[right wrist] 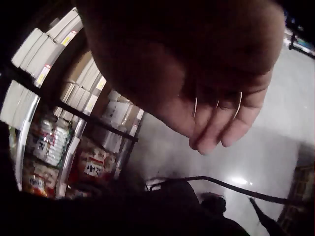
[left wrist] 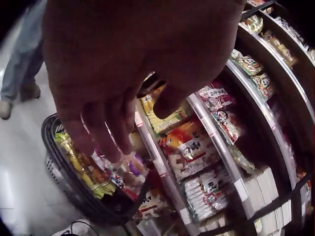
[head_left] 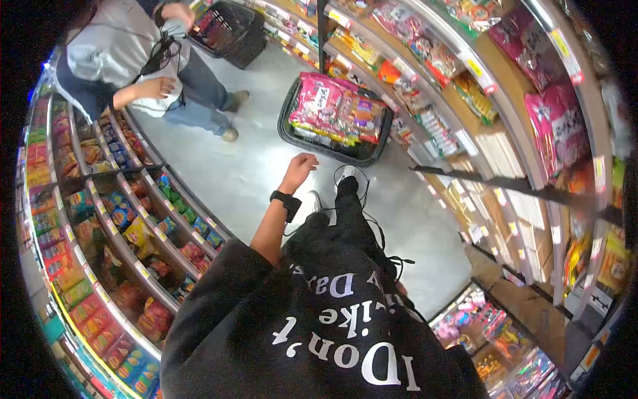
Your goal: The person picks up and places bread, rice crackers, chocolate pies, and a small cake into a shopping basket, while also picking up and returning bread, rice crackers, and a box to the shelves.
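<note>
My left hand hangs over the floor in front of me, a black band on its wrist. Its fingers are loosely bent with nothing in them. Beyond it on the floor stands a black shopping basket. Inside the basket lie a large pink snack bag and other packets; a yellow-green packet shows in the left wrist view. My right hand hangs by my side, fingers loosely bent and holding nothing. In the head view it is mostly hidden by my black top.
Snack shelves curve along the right, and lower shelves of bagged snacks line the left. Another person stands at the upper left beside a second black basket. A low display of packets stands at the lower right.
</note>
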Available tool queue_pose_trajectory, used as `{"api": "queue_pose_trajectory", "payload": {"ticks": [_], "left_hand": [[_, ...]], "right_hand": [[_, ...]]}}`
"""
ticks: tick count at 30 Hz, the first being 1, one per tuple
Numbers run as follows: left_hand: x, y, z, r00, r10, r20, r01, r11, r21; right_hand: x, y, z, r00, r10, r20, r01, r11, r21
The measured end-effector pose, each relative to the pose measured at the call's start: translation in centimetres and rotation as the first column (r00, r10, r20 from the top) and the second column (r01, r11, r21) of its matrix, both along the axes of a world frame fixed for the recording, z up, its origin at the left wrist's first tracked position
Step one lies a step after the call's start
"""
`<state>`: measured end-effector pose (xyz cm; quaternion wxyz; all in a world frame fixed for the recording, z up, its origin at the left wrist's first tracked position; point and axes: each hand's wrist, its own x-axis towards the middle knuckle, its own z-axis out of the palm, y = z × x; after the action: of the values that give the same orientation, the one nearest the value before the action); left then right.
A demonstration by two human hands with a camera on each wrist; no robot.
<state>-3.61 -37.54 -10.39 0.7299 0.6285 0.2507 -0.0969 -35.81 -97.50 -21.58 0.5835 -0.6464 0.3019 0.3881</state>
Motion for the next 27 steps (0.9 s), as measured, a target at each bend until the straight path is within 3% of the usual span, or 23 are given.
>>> {"api": "queue_pose_trajectory", "payload": {"ticks": [2, 4, 6, 10, 13, 15, 17, 18, 20, 21, 22, 23, 24, 25, 26, 27], "left_hand": [[-4.3, 0.3, -0.6, 1.0, 0.016, 0.009, -0.017, 1.0, 0.026], [-8.9, 0.8, -0.2, 0.986, -0.047, -0.162, 0.07, 0.988, 0.136], [-13.6, 0.7, -1.0, 0.967, -0.062, -0.248, 0.096, 0.987, 0.13], [-19.0, -1.5, 2.9, 0.933, -0.081, -0.352, 0.13, 0.985, 0.117], [-21.6, -3.9, 3.5, 0.96, -0.025, -0.278, 0.073, 0.983, 0.166], [-23.6, -6.3, 4.2, 0.977, 0.007, -0.215, 0.034, 0.981, 0.189], [-26.1, -9.3, 4.5, 0.985, 0.022, -0.169, 0.013, 0.98, 0.199], [-27.9, -11.2, 4.4, 0.983, 0.001, -0.182, 0.036, 0.98, 0.195], [-31.1, -14.5, 4.3, 0.978, -0.05, -0.204, 0.09, 0.977, 0.193], [-32.6, -15.9, 3.6, 0.953, -0.114, -0.282, 0.158, 0.978, 0.137], [-33.9, -17.0, 3.4, 0.929, -0.245, -0.279, 0.279, 0.956, 0.088], [-34.7, -19.3, 6.8, 0.906, -0.267, -0.328, 0.298, 0.953, 0.046], [-36.0, -19.0, 2.1, 0.831, -0.491, -0.261, 0.523, 0.85, 0.065], [-36.5, -19.5, 2.9, 0.797, -0.556, -0.236, 0.59, 0.8, 0.108], [-37.2, -19.8, 4.0, 0.759, -0.613, -0.219, 0.647, 0.747, 0.152], [-37.4, -19.4, 4.0, 0.778, -0.595, -0.201, 0.625, 0.764, 0.161]], "right_hand": [[-3.9, 1.2, 0.5, 1.0, 0.003, 0.001, -0.003, 1.0, -0.02], [-6.7, 2.7, 1.5, 1.0, -0.02, 0.008, 0.02, 0.999, -0.028], [-9.3, 3.8, 2.0, 0.998, -0.057, 0.015, 0.058, 0.998, -0.028], [-14.6, 3.3, 1.8, 0.992, -0.116, 0.052, 0.114, 0.993, 0.034], [-18.0, 1.6, 0.8, 0.979, -0.172, 0.109, 0.147, 0.967, 0.206], [-20.1, -0.7, -0.1, 0.949, -0.292, 0.116, 0.201, 0.849, 0.488], [-21.7, -3.7, -0.9, 0.928, -0.366, 0.074, 0.269, 0.793, 0.546], [-21.4, -5.2, -1.7, 0.939, -0.329, 0.097, 0.294, 0.918, 0.265], [-22.2, -7.4, 2.0, 0.914, -0.271, 0.3, 0.186, 0.941, 0.283], [-22.6, -8.3, 5.2, 0.943, -0.02, 0.332, 0.035, 0.999, -0.039], [-23.5, -9.5, 5.7, 0.889, -0.458, 0.019, 0.459, 0.889, -0.013], [-25.5, -11.8, 4.3, 0.854, -0.52, -0.019, 0.52, 0.854, -0.012], [-27.2, -13.4, 4.7, 0.796, -0.604, -0.047, 0.604, 0.797, -0.027], [-30.4, -15.7, 2.9, 0.729, -0.683, -0.032, 0.684, 0.727, 0.057], [-32.7, -17.1, 2.4, 0.769, -0.638, -0.045, 0.638, 0.77, -0.002], [-33.8, -17.3, 2.6, 0.806, -0.589, -0.064, 0.586, 0.808, -0.062]]}}
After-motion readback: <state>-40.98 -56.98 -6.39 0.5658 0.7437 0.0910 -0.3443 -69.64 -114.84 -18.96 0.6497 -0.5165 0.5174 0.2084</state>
